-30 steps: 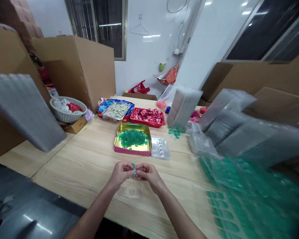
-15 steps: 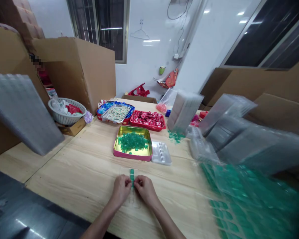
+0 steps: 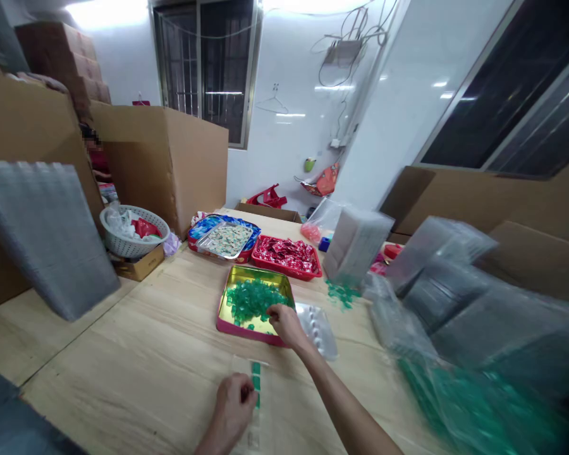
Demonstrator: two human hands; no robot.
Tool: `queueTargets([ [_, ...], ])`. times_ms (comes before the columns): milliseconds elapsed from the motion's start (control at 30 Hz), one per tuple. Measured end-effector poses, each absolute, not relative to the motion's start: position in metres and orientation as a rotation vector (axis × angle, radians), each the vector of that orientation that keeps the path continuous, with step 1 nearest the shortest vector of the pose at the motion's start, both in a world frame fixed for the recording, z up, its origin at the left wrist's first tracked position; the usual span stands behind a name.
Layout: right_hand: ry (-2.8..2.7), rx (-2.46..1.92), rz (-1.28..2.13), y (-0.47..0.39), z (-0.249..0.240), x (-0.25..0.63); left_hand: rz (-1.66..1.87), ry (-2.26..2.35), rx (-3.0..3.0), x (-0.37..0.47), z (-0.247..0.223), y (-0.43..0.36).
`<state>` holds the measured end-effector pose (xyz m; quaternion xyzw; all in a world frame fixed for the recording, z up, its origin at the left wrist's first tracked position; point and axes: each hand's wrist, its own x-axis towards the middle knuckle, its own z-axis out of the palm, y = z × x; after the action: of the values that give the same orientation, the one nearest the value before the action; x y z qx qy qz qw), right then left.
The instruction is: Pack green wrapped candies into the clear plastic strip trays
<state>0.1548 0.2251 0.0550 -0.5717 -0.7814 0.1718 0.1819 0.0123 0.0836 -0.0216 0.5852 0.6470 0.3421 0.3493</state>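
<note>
My left hand (image 3: 234, 401) is closed, its fingertips curled against the left side of a clear plastic tray (image 3: 253, 436) that lies flat on the table. Several green pieces (image 3: 256, 383) sit in a row down the tray's middle, beside those fingers. Over the right part of a gold-lined tin (image 3: 246, 332) with a pink outside, my right hand (image 3: 286, 323) has its fingers pinched together among loose green translucent pieces (image 3: 251, 297). What either pinch holds, if anything, is hidden or too small to make out.
Behind the tin stand a red tray (image 3: 308, 273) of red wrapped packets and a metal tray (image 3: 225, 240) of pale pieces. A white moulded tray (image 3: 320, 328) lies right of the tin. Stacked clear plastic trays (image 3: 355, 246) and filled green ones (image 3: 493, 404) crowd the right side.
My right hand has left the clear tray and reached forward to the tin of green pieces. My left hand stays at the tray. The head view has tilted up a little.
</note>
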Motion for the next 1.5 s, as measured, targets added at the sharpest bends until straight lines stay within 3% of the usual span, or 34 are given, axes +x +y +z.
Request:
queueTargets([
  [233, -2.185, -1.809, 0.458, 0.261, 0.029, 0.141, 0.870, 1.559, 1.469, 0.007, -0.034, 0.092],
  [433, -2.029, -1.767, 0.663, 0.261, 0.034, 0.149, 1.065, 1.529, 1.328, 0.000, -0.020, 0.100],
  [633, -1.436, -1.036, 1.555, 0.188, 0.053, 0.155, 1.316, 1.255, 0.958, 0.005, 0.037, 0.109],
  [733, -1.282, -0.921, 1.708, 0.144, 0.058, 0.152, 1.340, 1.088, 0.873, 0.009, 0.053, 0.101],
  [1100, -1.128, -0.927, 1.873, 0.085, 0.049, 0.152, 1.011, 0.884, 0.675, 0.001, 0.048, 0.068],
  [1333, -1.227, -1.113, 1.801, 0.078, 0.029, 0.152, 0.984, 1.251, 1.005, -0.001, 0.026, 0.070],
  [1500, -1.439, -1.375, 1.537, 0.074, 0.001, 0.143, 0.917, 1.456, 1.228, 0.001, 0.003, 0.068],
])
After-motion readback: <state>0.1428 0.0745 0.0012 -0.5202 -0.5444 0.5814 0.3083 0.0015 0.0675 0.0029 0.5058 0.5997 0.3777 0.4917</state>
